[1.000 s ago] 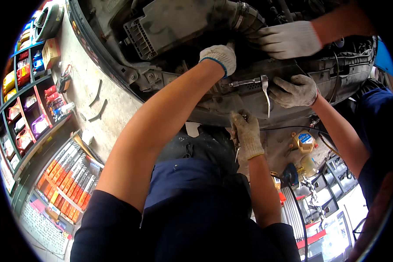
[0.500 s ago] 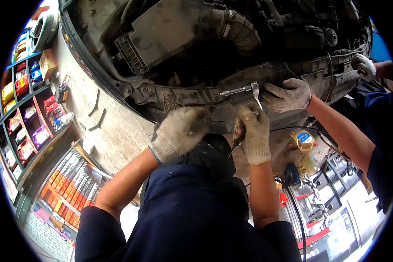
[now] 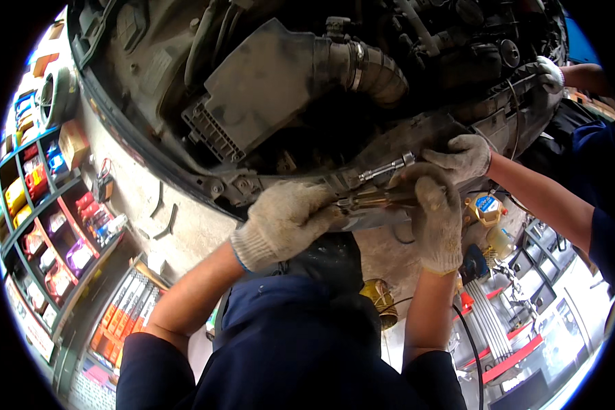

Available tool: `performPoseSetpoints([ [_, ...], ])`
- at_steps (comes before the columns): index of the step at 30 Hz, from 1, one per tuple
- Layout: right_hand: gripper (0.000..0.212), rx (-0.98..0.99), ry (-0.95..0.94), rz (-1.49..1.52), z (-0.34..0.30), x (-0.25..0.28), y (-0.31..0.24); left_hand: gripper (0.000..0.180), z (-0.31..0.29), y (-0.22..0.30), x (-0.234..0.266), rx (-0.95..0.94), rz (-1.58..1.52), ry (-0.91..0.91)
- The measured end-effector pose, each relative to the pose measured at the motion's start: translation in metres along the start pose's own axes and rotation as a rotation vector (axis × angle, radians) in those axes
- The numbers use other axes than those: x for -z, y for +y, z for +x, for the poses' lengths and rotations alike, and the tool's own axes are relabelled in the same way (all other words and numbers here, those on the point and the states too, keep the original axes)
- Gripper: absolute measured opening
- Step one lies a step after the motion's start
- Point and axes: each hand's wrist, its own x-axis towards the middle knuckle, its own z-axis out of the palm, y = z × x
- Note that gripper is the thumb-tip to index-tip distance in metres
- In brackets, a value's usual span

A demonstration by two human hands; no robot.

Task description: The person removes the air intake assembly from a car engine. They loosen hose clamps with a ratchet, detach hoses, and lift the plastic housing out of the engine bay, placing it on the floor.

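My left hand, in a dirty white knit glove, is closed at the front panel of a car's engine bay, its thumb and fingers curled together. What they pinch, if anything, is hidden. My gloved right hand grips a slim tool with a brownish handle, seemingly a screwdriver. It lies nearly level, its metal end touching or close to my left fingertips. Just above it is a shiny socket extension. Its right end is beside another person's gloved hand; I cannot tell who supports it.
A black air filter box with a ribbed intake hose fills the bay beyond. That person's other gloved hand rests on the car's edge at far right. Shelves of bottles stand left. A yellow container is on the floor.
My right hand has moved right and its tool has swung from pointing down to level. My left hand has shifted slightly right, its fingers now closed by the tool's end. The socket extension sits lower.
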Motion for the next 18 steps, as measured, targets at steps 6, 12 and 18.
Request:
performPoseSetpoints([
  [6,0.027,-0.239,-0.370,-0.721,0.020,-0.020,-0.031,0.028,0.029,-0.026,0.059,-0.263,0.292,-0.177],
  [12,0.034,-0.023,-0.297,-0.023,0.049,-0.018,-0.042,0.025,0.055,-0.034,0.090,-0.278,0.047,-0.020],
  [18,0.034,0.230,-0.325,0.204,0.115,-0.073,-0.064,0.022,0.084,-0.018,0.072,-0.198,-0.249,0.027],
])
